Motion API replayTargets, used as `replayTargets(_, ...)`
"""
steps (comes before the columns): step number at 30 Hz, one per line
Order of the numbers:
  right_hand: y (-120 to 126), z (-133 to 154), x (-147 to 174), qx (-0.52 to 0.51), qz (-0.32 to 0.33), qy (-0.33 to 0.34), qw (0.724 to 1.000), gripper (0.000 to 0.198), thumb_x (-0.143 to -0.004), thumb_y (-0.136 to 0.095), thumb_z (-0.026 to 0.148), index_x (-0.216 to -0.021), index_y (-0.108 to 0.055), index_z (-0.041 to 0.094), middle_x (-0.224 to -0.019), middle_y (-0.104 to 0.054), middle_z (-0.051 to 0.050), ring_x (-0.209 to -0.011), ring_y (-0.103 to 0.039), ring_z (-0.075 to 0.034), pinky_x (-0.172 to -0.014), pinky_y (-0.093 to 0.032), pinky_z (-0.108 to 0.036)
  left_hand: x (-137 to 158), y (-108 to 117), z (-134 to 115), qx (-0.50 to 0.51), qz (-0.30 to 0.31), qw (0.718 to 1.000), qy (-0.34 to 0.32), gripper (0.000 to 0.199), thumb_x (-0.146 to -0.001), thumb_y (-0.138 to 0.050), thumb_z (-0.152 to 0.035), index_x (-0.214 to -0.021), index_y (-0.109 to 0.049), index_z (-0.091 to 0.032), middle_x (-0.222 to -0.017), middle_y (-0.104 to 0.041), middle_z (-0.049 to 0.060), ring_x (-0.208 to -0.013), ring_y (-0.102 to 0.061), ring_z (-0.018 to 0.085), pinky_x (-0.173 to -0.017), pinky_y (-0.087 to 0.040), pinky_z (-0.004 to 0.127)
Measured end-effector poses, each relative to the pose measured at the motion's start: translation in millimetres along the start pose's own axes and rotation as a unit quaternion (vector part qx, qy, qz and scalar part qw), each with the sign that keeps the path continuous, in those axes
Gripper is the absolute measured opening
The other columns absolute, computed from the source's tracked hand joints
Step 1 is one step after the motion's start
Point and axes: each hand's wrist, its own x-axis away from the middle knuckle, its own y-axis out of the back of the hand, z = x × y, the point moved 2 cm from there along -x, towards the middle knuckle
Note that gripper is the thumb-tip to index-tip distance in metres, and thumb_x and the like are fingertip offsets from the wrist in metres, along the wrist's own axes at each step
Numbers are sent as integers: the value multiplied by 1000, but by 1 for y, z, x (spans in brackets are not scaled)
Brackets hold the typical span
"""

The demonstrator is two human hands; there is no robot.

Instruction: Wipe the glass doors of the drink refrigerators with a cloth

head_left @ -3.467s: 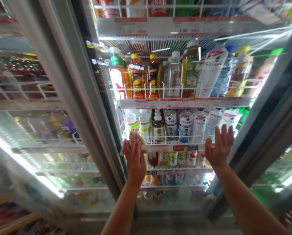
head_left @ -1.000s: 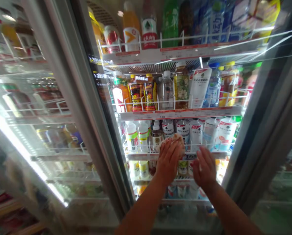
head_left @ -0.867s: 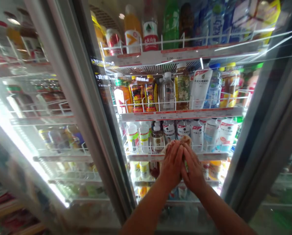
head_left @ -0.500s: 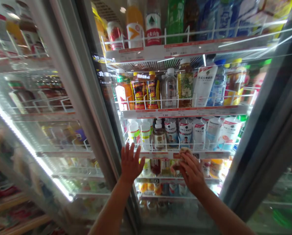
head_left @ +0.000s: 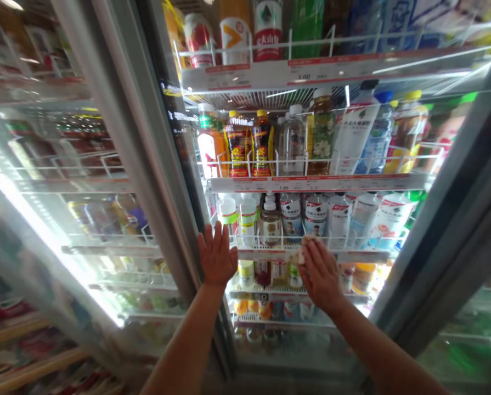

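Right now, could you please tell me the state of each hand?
Left hand: open, fingers spread, with nothing visible in it.
Right hand: holding a pale cloth, which is partly hidden under its fingers.

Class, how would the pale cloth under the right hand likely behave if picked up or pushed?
The cloth is probably floppy: its visible edge looks crumpled. It is likely light, since the right hand nearly covers it. It seems unlikely to roll, its outline being irregular.
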Motion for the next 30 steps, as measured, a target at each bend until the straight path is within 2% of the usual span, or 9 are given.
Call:
replayTargets(3,-2,6,11,-23,43,43,998,61,-99,-54,10,-158,-39,20,-155,-52,-10,-151,-39,-23,-130,-29,-39,-3,1,-2,7,-2,1000,2,61,-107,-32,-36,-164,-21,-15,-166,-28,13,-159,-13,25,-132,-5,45)
replayTargets(6,10,-22,-25,-53,-41,-4,998,64,-96,-53,5,-155,-44,28,-165,-38,-8,-143,-51,-27,-119,-48,-42,-2,1,-3,10,-2,1000,9,61,-107,-33,-36,-164,-22,-17,-165,-32,13,-159,-14,25,-132,-7,45)
replayTargets(10,21,-40,-72,-43,-157,-36,986,62,-94,-57,3,-151,-50,29,-156,-51,-8,-139,-56,-29,-114,-54,-48,2,0,-2,-1,4,1000,13,61,-107,-32,-36,-164,-21,-17,-164,-35,13,-158,-16,26,-132,-11,48)
replayTargets(15,-4,11,-20,-35,-4,42,999,48,-99,-58,17,-147,-55,16,-149,-58,-14,-150,-41,-29,-125,-39,-48,3,0,-1,9,8,1000,18,60,-108,-31,-37,-164,-22,-16,-163,-36,13,-158,-16,25,-132,-10,46)
replayTargets(18,-9,22,0,-75,69,121,987,41,-101,-50,10,-140,-61,16,-141,-65,-9,-149,-43,-21,-129,-32,-37,1,2,-2,7,7,1000,14,60,-108,-30,-36,-164,-21,-16,-163,-35,13,-159,-15,24,-132,-9,45)
replayTargets(20,-3,7,-20,-90,40,109,989,49,-98,-50,4,-145,-57,17,-147,-61,-9,-148,-45,-21,-126,-36,-38,1,3,-2,7,7,1000,12,60,-108,-30,-36,-164,-21,-16,-164,-34,12,-158,-15,24,-132,-9,45)
replayTargets(25,14,-39,-89,-57,-128,-32,990,62,-93,-60,2,-148,-53,29,-161,-45,-6,-147,-46,-30,-119,-47,-54,0,3,-3,4,0,1000,14,60,-108,-31,-35,-163,-23,-16,-165,-32,12,-159,-15,24,-132,-10,45)
replayTargets(28,6,-22,-65,-63,-111,-35,991,58,-95,-58,4,-148,-54,27,-156,-51,-8,-145,-49,-29,-117,-49,-53,1,2,-2,1,2,1000,13,60,-107,-32,-34,-163,-23,-16,-165,-33,12,-158,-16,24,-132,-10,45)
replayTargets(30,-4,1,-30,-90,-51,23,994,51,-98,-52,7,-147,-55,22,-146,-61,-9,-142,-52,-25,-116,-50,-45,2,2,-2,0,2,1000,14,60,-107,-32,-33,-163,-23,-16,-164,-35,12,-158,-17,24,-132,-11,46)
